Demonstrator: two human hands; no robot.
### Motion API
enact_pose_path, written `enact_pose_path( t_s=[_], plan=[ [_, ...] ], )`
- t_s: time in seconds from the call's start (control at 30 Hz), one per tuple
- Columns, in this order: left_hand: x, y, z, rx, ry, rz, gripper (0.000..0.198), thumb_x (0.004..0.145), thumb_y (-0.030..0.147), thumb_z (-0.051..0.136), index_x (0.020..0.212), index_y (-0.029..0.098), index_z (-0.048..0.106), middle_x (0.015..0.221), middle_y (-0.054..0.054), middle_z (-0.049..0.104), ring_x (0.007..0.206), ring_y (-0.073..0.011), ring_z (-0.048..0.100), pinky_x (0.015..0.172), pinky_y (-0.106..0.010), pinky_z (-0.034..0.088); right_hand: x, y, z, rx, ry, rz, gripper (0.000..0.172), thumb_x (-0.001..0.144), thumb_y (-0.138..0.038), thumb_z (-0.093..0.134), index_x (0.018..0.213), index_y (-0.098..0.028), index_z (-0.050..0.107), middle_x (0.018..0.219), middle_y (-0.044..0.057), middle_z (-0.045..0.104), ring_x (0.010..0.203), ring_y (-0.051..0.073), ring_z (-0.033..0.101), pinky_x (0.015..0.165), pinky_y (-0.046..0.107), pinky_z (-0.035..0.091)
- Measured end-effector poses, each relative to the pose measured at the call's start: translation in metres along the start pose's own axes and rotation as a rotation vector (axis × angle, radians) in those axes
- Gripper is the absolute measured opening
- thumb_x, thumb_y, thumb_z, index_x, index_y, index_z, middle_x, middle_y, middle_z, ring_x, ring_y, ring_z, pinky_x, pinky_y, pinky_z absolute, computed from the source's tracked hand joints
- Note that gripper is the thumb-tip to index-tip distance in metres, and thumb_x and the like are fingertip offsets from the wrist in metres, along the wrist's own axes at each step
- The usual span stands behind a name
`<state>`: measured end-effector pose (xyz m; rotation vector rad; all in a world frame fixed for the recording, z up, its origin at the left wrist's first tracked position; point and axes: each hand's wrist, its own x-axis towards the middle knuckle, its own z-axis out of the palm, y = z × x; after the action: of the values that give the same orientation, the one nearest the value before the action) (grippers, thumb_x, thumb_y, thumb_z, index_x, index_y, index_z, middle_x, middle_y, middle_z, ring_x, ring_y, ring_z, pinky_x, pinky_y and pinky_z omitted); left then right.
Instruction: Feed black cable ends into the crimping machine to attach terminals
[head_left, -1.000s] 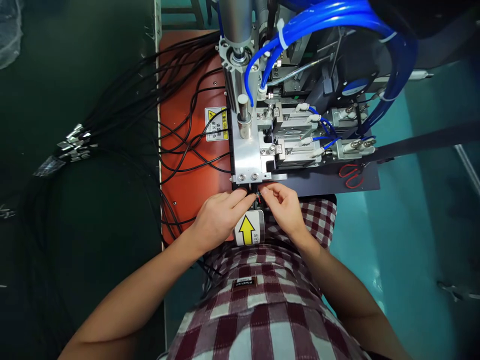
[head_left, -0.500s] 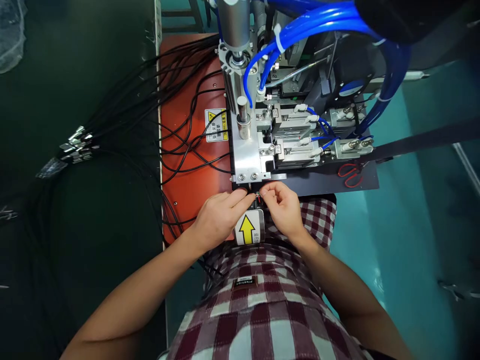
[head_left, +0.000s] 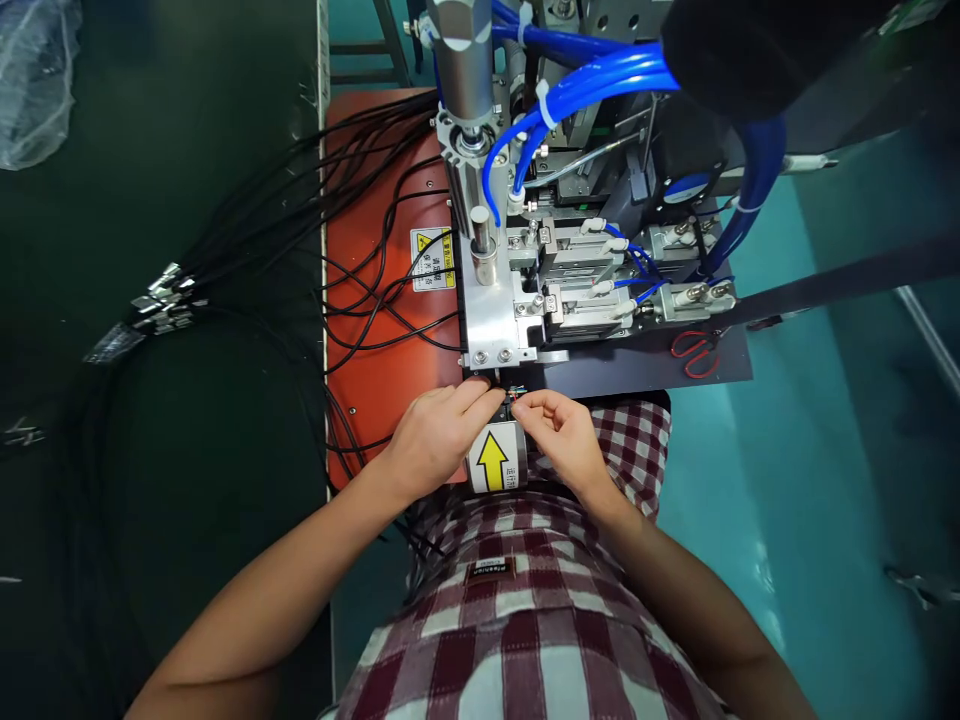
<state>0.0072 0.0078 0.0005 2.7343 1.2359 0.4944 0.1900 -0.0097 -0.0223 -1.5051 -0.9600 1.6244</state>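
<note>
My left hand (head_left: 439,440) rests at the front of the machine, fingers closed together, thumb and forefinger tips at the feed slot. What it grips is hidden behind the fingers. My right hand (head_left: 561,438) is closed in a pinch just to the right, its fingertips on thin coloured wires (head_left: 517,392), among them a red one. These wires fan out between the two hands. Directly below them is a white plate with a yellow arrow (head_left: 493,462). The metal press head (head_left: 486,325) of the machine stands right above my fingertips.
Black cables (head_left: 390,215) cross the orange-red plate (head_left: 352,390) to a bundle with metal connectors (head_left: 166,298) on the dark table. Blue air tubes (head_left: 600,82) arch over the machine. Red-handled scissors (head_left: 696,355) lie on the grey base at right.
My right fingertips have shifted slightly left and down, and the coloured wires now show more openly beyond them. The left hand stays nearly in place. The view has shifted a little.
</note>
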Motion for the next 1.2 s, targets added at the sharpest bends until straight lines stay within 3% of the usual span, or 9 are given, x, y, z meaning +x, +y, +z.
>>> enact_pose_path(
  t_s=[0.07,0.2,0.27,0.5,0.6,0.83,0.93,1.1,1.2],
  plan=[
    [0.0,0.0,0.0,0.002,0.009,0.0,0.025,0.093,0.012,0.042,0.106,0.011,0.064,0.084,-0.007,0.065,0.068,-0.0178,0.06,0.059,-0.029,0.046,-0.003,-0.002,0.002,-0.11,0.026,-0.05,0.022,0.079,-0.038,0.065,0.076,-0.017,0.064,0.056,-0.004,0.048,0.049,0.009,0.038,0.047,0.023,0.03],
    [0.0,0.001,0.0,0.011,0.003,-0.005,0.026,0.093,0.013,0.042,0.105,0.011,0.064,0.088,-0.008,0.065,0.071,-0.0184,0.06,0.061,-0.029,0.047,-0.005,-0.015,0.001,-0.543,0.146,-0.339,0.013,0.084,-0.024,0.057,0.074,-0.018,0.064,0.058,-0.003,0.05,0.054,0.01,0.042,0.056,0.025,0.035],
    [0.0,0.002,0.0,0.016,-0.007,-0.017,0.026,0.093,0.013,0.042,0.105,0.011,0.065,0.089,-0.009,0.065,0.074,-0.0188,0.06,0.063,-0.029,0.047,-0.003,-0.02,-0.002,-0.641,0.15,-0.417,0.013,0.084,-0.022,0.055,0.074,-0.018,0.063,0.061,-0.002,0.051,0.058,0.011,0.044,0.059,0.026,0.036],
    [0.0,0.014,-0.008,0.18,-0.026,-0.074,0.024,0.091,0.016,0.05,0.108,0.015,0.067,0.088,-0.01,0.062,0.075,-0.0228,0.05,0.06,-0.033,0.04,0.018,-0.007,-0.015,-0.097,-0.125,-0.102,0.02,0.081,-0.037,0.062,0.076,-0.018,0.059,0.056,-0.006,0.043,0.048,0.008,0.034,0.045,0.023,0.027],
    [-0.001,0.022,-0.007,0.156,-0.063,-0.138,0.027,0.09,0.012,0.049,0.111,0.01,0.065,0.087,-0.01,0.061,0.074,-0.0223,0.048,0.061,-0.033,0.042,0.022,-0.003,-0.017,-0.045,-0.164,-0.051,0.026,0.079,-0.043,0.064,0.078,-0.017,0.058,0.054,-0.006,0.042,0.046,0.008,0.033,0.044,0.023,0.026],
    [-0.006,0.029,0.001,0.098,-0.087,-0.175,0.034,0.088,0.009,0.045,0.119,0.005,0.06,0.101,-0.014,0.061,0.082,-0.0246,0.049,0.072,-0.036,0.048,0.02,0.005,-0.003,-0.212,-0.023,-0.223,0.03,0.09,-0.047,0.051,0.076,-0.02,0.052,0.061,-0.005,0.044,0.053,0.01,0.04,0.05,0.025,0.032],
    [-0.007,0.032,0.001,0.127,-0.104,-0.177,0.035,0.087,0.009,0.047,0.119,0.005,0.059,0.101,-0.015,0.061,0.082,-0.0248,0.05,0.072,-0.037,0.048,0.02,0.009,0.006,-0.126,0.029,-0.271,0.027,0.089,-0.044,0.054,0.076,-0.021,0.05,0.064,-0.005,0.043,0.054,0.01,0.038,0.05,0.025,0.03],
    [-0.005,0.033,0.004,0.156,-0.1,-0.174,0.036,0.087,0.01,0.046,0.121,0.006,0.058,0.102,-0.016,0.06,0.082,-0.0249,0.05,0.071,-0.037,0.048,0.025,0.01,0.013,0.233,-0.028,-0.041,0.032,0.079,-0.049,0.063,0.071,-0.021,0.048,0.057,-0.008,0.035,0.047,0.007,0.029,0.045,0.023,0.024],
    [-0.005,0.029,0.004,0.113,-0.08,-0.208,0.034,0.089,0.01,0.044,0.119,0.009,0.059,0.1,-0.014,0.059,0.084,-0.024,0.051,0.073,-0.037,0.05,0.027,0.01,0.014,0.291,-0.02,-0.016,0.036,0.072,-0.05,0.068,0.069,-0.02,0.048,0.057,-0.008,0.037,0.047,0.006,0.028,0.044,0.022,0.023]
  ],
)
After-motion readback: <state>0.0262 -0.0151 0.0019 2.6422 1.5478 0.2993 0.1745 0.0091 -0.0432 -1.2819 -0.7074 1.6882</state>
